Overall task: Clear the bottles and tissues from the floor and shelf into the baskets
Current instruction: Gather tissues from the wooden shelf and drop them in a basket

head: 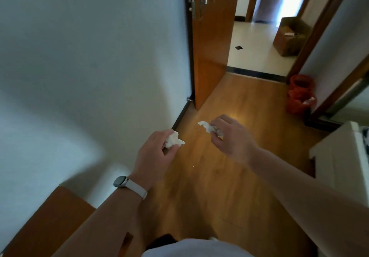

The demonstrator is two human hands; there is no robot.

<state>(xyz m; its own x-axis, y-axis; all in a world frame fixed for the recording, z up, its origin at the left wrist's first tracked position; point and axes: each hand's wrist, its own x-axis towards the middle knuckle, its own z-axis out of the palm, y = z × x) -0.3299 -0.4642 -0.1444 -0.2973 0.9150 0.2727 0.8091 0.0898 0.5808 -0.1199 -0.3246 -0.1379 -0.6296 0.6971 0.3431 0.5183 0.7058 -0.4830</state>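
Observation:
Each of my hands holds a crumpled white tissue above the wooden floor point(209, 177). My left hand point(155, 153), with a watch on its wrist, pinches one tissue point(174, 140) at centre frame. A little to the right and higher, my right hand point(231, 135) grips a second tissue point(207, 127) whose end sticks out to the left. A red mesh basket point(299, 95) lined with a bag stands on the floor at the right, beside a door frame, well ahead of both hands. No bottle is in view.
A white wall runs along the left. An open wooden door point(209, 43) leads to a tiled hallway with a cardboard box point(289, 37). A white cabinet point(339, 157) stands at the right edge, and a wooden surface point(50, 222) lies at the lower left.

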